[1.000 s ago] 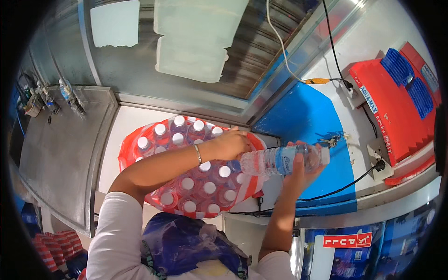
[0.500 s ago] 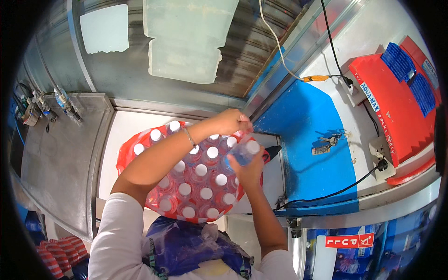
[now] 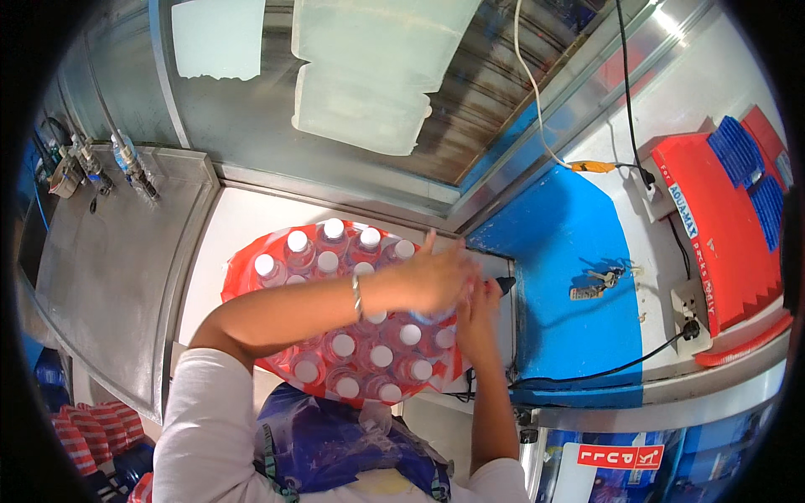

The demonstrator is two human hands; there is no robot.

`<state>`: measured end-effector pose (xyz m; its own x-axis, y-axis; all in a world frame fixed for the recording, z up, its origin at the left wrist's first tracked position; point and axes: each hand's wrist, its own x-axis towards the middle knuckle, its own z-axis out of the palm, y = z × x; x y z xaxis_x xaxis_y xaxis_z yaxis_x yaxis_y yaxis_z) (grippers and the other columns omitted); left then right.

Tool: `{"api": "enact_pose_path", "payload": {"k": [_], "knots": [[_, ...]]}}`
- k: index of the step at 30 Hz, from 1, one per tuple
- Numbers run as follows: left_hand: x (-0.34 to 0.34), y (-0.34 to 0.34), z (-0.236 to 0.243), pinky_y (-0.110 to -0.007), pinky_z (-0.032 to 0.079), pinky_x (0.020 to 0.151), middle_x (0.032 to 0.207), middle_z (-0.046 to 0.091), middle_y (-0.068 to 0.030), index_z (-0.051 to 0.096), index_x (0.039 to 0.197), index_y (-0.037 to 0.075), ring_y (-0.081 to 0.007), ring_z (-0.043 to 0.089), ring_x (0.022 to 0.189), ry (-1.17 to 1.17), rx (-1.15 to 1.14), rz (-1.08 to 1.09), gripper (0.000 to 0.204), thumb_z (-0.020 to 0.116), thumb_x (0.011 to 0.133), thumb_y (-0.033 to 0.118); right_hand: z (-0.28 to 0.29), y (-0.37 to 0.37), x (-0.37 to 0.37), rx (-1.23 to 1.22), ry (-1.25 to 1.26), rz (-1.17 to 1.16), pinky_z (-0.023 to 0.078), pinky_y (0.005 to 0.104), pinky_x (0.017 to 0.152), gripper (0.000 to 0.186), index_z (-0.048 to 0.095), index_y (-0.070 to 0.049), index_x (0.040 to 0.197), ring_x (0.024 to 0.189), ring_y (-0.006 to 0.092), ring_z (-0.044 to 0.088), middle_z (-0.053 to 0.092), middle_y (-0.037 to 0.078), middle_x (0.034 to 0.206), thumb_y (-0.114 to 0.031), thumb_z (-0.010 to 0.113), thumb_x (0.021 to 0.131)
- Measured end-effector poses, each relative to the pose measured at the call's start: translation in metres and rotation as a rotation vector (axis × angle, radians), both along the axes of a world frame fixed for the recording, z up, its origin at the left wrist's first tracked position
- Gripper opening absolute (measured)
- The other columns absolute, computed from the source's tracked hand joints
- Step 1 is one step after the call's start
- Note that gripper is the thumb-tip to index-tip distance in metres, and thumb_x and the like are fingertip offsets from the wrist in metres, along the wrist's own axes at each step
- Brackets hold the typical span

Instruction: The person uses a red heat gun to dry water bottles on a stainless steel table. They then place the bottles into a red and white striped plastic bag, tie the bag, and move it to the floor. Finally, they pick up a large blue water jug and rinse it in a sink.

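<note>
Low above a pack of clear plastic bottles (image 3: 381,356) with white caps, my two hands meet at the pack's right side. My left hand (image 3: 432,277) reaches across from the left, blurred, its fingers stretched out and apart. Beside it my right hand (image 3: 478,323) is closed around a clear plastic bottle (image 3: 432,317). My left hand hides most of that bottle, its cap included. The other bottles stand upright, close together, in red and white plastic wrap (image 3: 243,272). My left forearm covers part of them.
The pack stands on a white surface (image 3: 201,289) by a glass panel. A metal counter (image 3: 126,251) is at the left. Keys (image 3: 599,281) lie on the blue surface at the right, near a red box (image 3: 713,226), a socket (image 3: 689,310) and black cables.
My left hand has come down over the bottle in my right hand, and its fingers have spread. The bottle's cap, visible before, is now hidden. The whole view has shifted slightly.
</note>
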<state>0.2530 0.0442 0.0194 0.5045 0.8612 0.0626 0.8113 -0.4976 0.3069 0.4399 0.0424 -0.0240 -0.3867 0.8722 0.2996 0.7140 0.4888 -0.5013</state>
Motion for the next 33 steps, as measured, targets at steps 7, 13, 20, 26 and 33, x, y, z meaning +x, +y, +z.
{"api": "enact_pose_path", "payload": {"k": [7, 13, 20, 26, 33], "knots": [[0.018, -0.003, -0.020, -0.070, 0.016, 0.108, 0.146, 0.039, -0.0146, 0.044, 0.139, 0.005, -0.0350, 0.025, 0.142, -0.106, 0.237, 0.237, 0.051, 0.048, 0.093, 0.027, 0.037, -0.014, 0.026, -0.331, 0.562, 0.006, 0.047, 0.0376, 0.086, 0.044, 0.045, -0.001, 0.127, 0.093, 0.0385, 0.061, 0.060, 0.022, 0.101, 0.000, 0.050, 0.084], [0.019, -0.023, -0.022, -0.070, 0.012, 0.108, 0.149, 0.033, -0.0182, 0.040, 0.142, 0.006, -0.0378, 0.022, 0.142, -0.056, 0.349, 0.413, 0.057, 0.049, 0.091, 0.030, 0.052, -0.041, -0.001, 0.132, 0.123, 0.049, 0.048, 0.0355, 0.075, 0.034, 0.059, -0.005, 0.110, 0.083, 0.0346, 0.063, 0.065, 0.016, 0.092, 0.004, 0.050, 0.079], [0.036, -0.026, -0.052, -0.076, 0.005, 0.103, 0.153, 0.022, -0.0266, 0.030, 0.149, 0.010, -0.0449, 0.016, 0.143, 0.158, 0.209, 0.450, 0.063, 0.045, 0.092, 0.031, 0.065, -0.033, -0.007, -0.504, 0.446, 0.188, 0.043, 0.0300, 0.091, 0.047, 0.053, -0.005, 0.124, 0.108, 0.0171, 0.054, 0.058, 0.011, 0.116, 0.006, 0.051, 0.079], [-0.011, -0.081, -0.029, -0.069, 0.012, 0.107, 0.148, 0.033, -0.0229, 0.032, 0.146, 0.007, -0.0399, 0.028, 0.139, -0.024, 0.116, 0.286, 0.072, 0.060, 0.086, 0.035, 0.046, -0.056, 0.018, -0.678, 0.544, 0.292, 0.046, 0.0260, 0.084, 0.048, 0.046, -0.002, 0.132, 0.095, 0.0137, 0.057, 0.058, 0.007, 0.113, 0.004, 0.052, 0.085], [-0.184, -0.210, -0.023, -0.046, 0.050, 0.082, 0.097, 0.063, -0.0299, 0.037, 0.137, 0.003, -0.0399, 0.064, 0.088, -0.337, -0.638, 1.143, 0.069, 0.069, 0.081, 0.026, 0.032, -0.046, -0.001, -0.679, 1.297, 0.436, 0.025, 0.0233, 0.044, 0.018, 0.051, -0.008, 0.111, 0.047, 0.0045, 0.028, 0.040, -0.004, 0.063, -0.014, 0.056, 0.095]]}}
